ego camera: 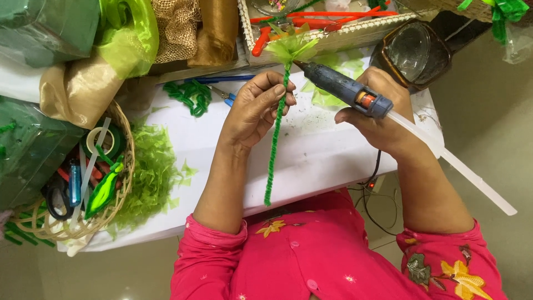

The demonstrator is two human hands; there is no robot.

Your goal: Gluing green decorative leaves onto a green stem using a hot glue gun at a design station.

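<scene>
While our left hand (pixel 258 108) is pinching the green stem (pixel 276 130) upright, its tissue flower (pixel 290 48) just above the grip, our right hand (pixel 377 114) is clasping the glue gun (pixel 341 88), nozzle touching beneath the flower.

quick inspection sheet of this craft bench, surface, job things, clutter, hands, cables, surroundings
surface: white table, green specks near the middle
job's things: green pipe-cleaner stem topped by a green petal tuft; blue glue gun, nozzle at the tuft, glue stick out the back
clutter: wicker basket of tools, green paper shreds, fabric rolls
grippers: left hand pinches the stem; right hand grips the gun
cables: black cord hanging below the table edge
surroundings: pale floor, brown glass bowl
</scene>
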